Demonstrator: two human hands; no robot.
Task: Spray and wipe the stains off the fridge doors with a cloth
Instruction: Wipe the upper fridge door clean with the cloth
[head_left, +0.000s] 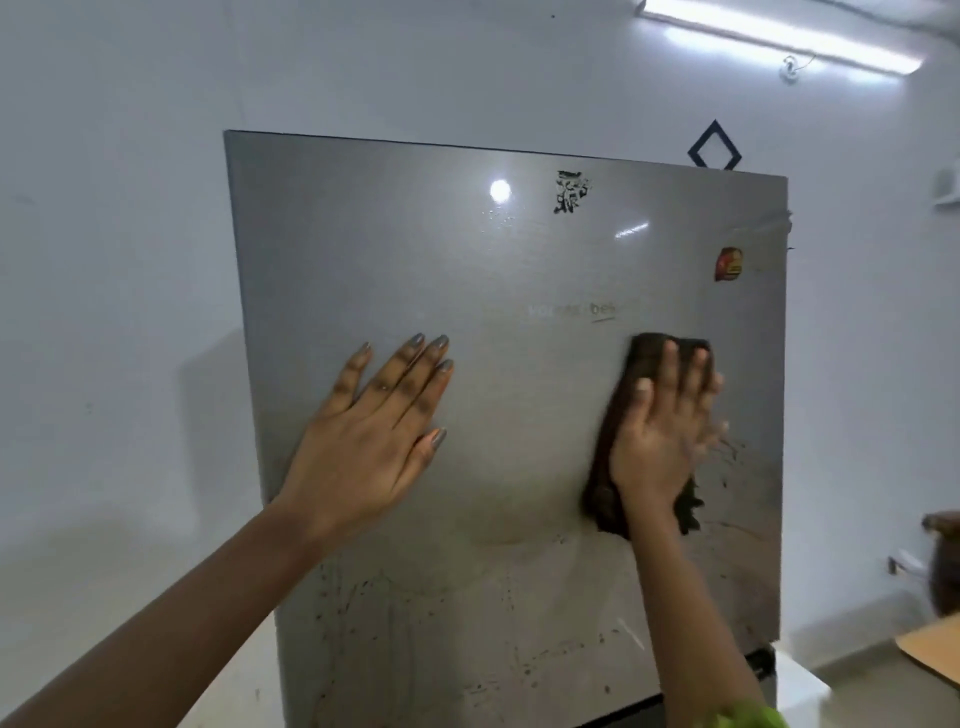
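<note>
Head: right hand apparently flat on cloth.

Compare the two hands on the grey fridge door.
The left hand lies directly on the brushed grey metal fridge door; the right hand presses a dark brown cloth against it. The left hand looks sharp, while the right hand is blurred at its fingers. Both lie flat with straight fingers.

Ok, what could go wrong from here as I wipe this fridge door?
The dark brown cloth under the right hand could smear grime across the grey steel fridge door rather than lift it. The dark splatter stains low on the door could get missed. The left hand, flat on the door, may leave prints.
</note>
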